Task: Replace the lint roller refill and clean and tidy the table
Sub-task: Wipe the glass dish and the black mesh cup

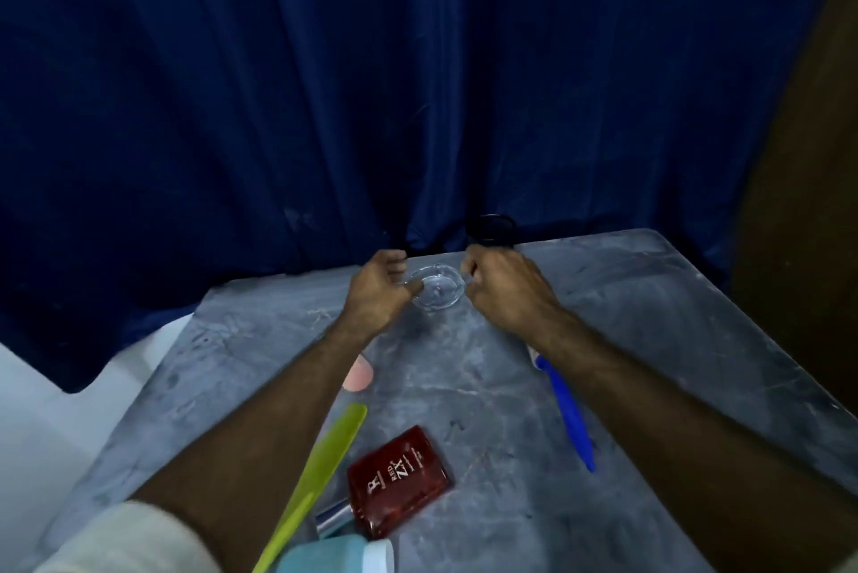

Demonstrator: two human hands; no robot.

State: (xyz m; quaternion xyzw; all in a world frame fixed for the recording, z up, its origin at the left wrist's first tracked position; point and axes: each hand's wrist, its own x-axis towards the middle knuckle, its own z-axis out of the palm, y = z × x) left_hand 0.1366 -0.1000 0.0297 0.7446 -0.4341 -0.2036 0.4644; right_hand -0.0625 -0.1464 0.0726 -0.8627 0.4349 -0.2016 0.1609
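A clear glass dish (438,291) sits on the grey marbled table (510,386) near its far edge. My left hand (378,291) grips the dish's left rim, thumb on the glass. My right hand (503,289) is curled against the right rim, fingers and thumb pinching it. A blue handle with a white head (572,417) lies under my right forearm. A long green handle (325,461) lies by my left forearm. I cannot tell which of these is the lint roller. No refill is clearly visible.
A dark cup (490,229) stands just behind my right hand at the table's far edge. A red perfume bottle (399,479) with a silver cap lies near the front. A pink object (360,375) peeks from under my left arm, and a light blue object (334,554) sits at the front edge. A blue curtain (418,85) hangs behind.
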